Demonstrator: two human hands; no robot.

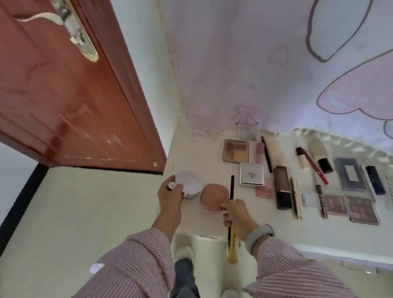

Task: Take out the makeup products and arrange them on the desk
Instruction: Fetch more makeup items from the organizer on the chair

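Head view: left hand fingers curl round white jar

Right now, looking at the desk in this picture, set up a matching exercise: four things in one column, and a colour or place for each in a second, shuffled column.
Things:
1. round jar
2. powder puff
3. silver compact
4. red pencil

Descriptions:
A. lies slanted across a white tube
B. held in the left hand
C. square, just below the brown palette
D. peach, pinched by the right hand

Pairs: 1-B, 2-D, 3-C, 4-A
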